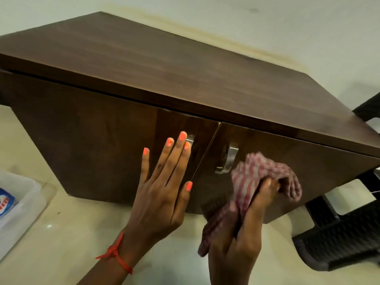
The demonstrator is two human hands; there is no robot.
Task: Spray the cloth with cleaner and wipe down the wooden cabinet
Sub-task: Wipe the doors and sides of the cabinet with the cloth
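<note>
A low dark wooden cabinet (144, 64) with two doors and metal handles fills the middle of the view. My left hand (162, 188) lies flat with fingers spread on the left door, its fingertips by that door's handle. My right hand (244, 227) grips a bunched red-and-white checked cloth (257, 177), pressed against the right door just below and right of its metal handle (228, 159). No spray bottle is in view.
A clear plastic bin (22, 200) holding a blue-and-white packet sits on the pale floor at the left edge. A black plastic chair (339, 243) stands at the right, close to the cabinet's corner. A pale wall runs behind the cabinet.
</note>
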